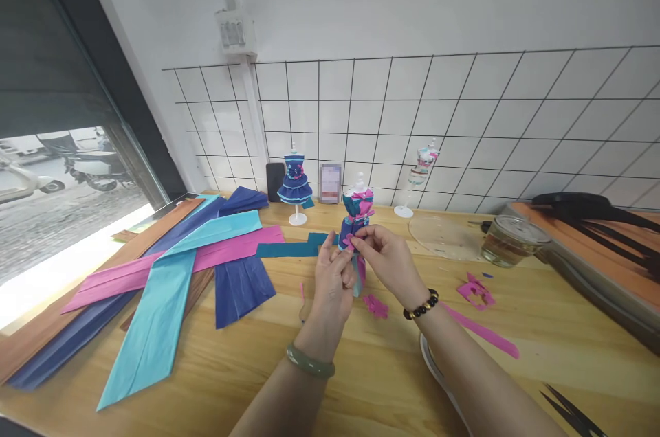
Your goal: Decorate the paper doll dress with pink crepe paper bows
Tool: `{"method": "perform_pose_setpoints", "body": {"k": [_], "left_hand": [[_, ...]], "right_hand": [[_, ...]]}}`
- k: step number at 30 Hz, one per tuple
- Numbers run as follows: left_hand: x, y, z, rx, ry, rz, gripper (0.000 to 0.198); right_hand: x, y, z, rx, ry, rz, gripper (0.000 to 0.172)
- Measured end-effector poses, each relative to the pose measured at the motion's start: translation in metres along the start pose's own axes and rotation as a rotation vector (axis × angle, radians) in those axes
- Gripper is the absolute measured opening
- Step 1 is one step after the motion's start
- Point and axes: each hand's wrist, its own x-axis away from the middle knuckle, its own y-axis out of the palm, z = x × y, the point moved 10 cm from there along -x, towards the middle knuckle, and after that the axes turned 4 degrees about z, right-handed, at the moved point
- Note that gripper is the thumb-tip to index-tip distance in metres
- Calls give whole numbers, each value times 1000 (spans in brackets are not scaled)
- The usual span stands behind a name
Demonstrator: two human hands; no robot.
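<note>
A small dress form (pixel 357 203) in teal, pink and navy crepe paper stands upright in front of me. Just before its skirt, my right hand (pixel 394 262) pinches a small pink paper flower (pixel 349 241) between thumb and fingertips. My left hand (pixel 334 279) is close by on the left, its index finger raised and its other fingers curled. The left thumb tip comes near the flower; whether it touches, I cannot tell. Below my hands, more pink paper flowers (pixel 375 306) lie on the wooden table (pixel 392 382).
Long crepe strips, turquoise (pixel 170 306), pink (pixel 118 279) and navy (pixel 242 296), cover the left side. Behind stand a navy-dressed form (pixel 295 179), a phone (pixel 330 183) and another form (pixel 423 165). At right are a glass jar (pixel 513 241), pink scraps (pixel 477 291) and scissors (pixel 570 413).
</note>
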Motion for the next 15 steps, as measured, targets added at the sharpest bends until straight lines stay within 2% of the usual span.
{"method": "perform_pose_setpoints", "body": {"k": [4, 10, 15], "left_hand": [[-1, 0, -1, 15, -14, -3, 44], [-1, 0, 0, 16, -5, -10, 44], [-1, -1, 0, 0, -12, -11, 42]], "right_hand": [[1, -2, -5, -19, -16, 1, 23], [0, -13, -9, -136, 88, 21, 35], [1, -29, -21, -75, -1, 75, 38]]}}
